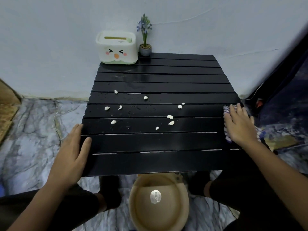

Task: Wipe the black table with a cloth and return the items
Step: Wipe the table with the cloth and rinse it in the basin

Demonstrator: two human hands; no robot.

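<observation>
I'm seeing the tissue box (117, 48) sitting at the table's (158, 144) far left corner, the potted plant (145, 47) just right of it. Crumbs (170, 116) are lying mid-table, a basin (159, 202) resting below the near edge.

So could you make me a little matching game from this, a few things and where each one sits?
Things:
1. white tissue box with a cartoon face
2. small potted purple flower
3. blue-and-white checked cloth
4. round beige basin

Places:
A. under the right hand, table's right edge
B. floor, below the near edge
C. far left corner
D. right beside the box

Pairs: 1-C, 2-D, 3-A, 4-B
</observation>
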